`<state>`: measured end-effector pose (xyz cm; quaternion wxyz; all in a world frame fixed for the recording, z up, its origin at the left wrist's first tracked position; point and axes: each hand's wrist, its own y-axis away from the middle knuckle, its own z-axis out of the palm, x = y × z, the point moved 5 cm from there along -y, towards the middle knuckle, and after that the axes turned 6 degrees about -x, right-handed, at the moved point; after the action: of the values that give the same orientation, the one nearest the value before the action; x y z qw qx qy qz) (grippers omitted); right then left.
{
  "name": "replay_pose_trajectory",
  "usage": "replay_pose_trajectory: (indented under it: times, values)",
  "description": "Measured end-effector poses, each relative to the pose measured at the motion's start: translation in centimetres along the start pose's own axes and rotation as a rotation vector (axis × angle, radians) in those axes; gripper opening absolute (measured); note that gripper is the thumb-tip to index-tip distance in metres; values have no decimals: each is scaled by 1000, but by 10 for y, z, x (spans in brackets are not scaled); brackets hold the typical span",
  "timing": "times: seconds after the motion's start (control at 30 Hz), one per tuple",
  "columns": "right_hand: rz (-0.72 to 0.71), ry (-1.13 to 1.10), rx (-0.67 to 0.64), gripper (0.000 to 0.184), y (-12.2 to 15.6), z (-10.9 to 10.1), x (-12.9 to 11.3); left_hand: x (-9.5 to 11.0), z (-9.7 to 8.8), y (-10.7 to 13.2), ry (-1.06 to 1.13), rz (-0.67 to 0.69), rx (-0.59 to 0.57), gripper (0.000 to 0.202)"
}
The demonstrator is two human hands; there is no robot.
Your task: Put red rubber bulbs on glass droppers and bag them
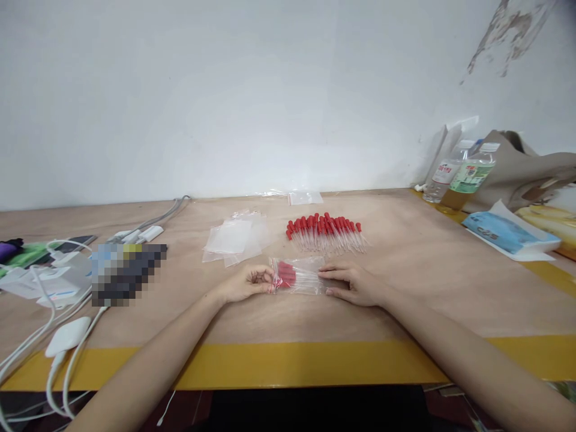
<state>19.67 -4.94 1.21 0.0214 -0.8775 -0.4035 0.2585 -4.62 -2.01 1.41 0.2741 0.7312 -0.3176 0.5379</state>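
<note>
A clear zip bag (308, 284) lies flat on the table in front of me, with several red-capped droppers (287, 274) inside. Their red bulbs point left, toward the end with the red zip line. My left hand (252, 282) is closed on that zip end, fingers curled around its edge. At the opposite end, my right hand (353, 284) holds the bag between fingers and thumb near the thin dropper tips. Just beyond the bag lies a pile of loose red-bulbed droppers (324, 228), tips toward me. To its left is a spread of flat plastic bags (231, 237).
Another small bag (306, 197) lies by the wall. On the left are chargers, white cables (67, 336) and a pixelated dark object (128, 276). Two bottles (468, 177) and a blue tissue pack (508, 231) stand right. Yellow tape (292, 365) runs along the table's front edge.
</note>
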Motion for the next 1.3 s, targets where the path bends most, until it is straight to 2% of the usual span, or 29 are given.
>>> replay_pose_trajectory:
  times: [0.1, 0.17, 0.23, 0.4, 0.53, 0.63, 0.73, 0.8, 0.87, 0.93, 1.0, 1.13, 1.3]
  values:
    - [-6, 1, 3, 41, 0, 0, 0, 5, 0, 1, -101, 26, -28, 13]
    - [-6, 1, -1, 41, 0, 1, 1, 10, 2, 2, -185, 56, -65, 14]
    - [4, 2, -5, 42, 0, 1, 2, 13, 3, 3, -208, 71, -51, 15]
    - [6, 5, -6, 42, 0, 2, 3, 8, 7, 0, -145, 70, 60, 22]
    - [2, 1, 3, 42, 0, 2, 2, -1, 5, -3, -268, 32, 229, 26]
    - [3, -7, -3, 42, 1, 1, 1, -5, 2, -2, -335, -5, 305, 28]
    - [6, -14, 1, 41, 1, 0, -1, -1, -6, 2, -416, -21, 401, 28]
    - [2, -11, 9, 40, 1, -2, -3, 3, -9, 5, -464, -39, 468, 36]
    - [-11, -10, 17, 40, 0, -2, -5, 5, -7, 5, -502, -59, 487, 43]
    - [-27, -13, 22, 39, 0, -2, -6, 4, -3, 4, -521, -71, 469, 40]
    - [-43, -15, 21, 40, -1, -1, -7, -1, -1, 3, -486, -90, 478, 34]
    - [-57, -21, -8, 41, -1, 0, -12, -10, -11, 5, -334, -111, 581, 33]
    - [-75, -66, 18, 39, -5, -2, -21, -5, -15, 5, -153, -43, 518, 31]
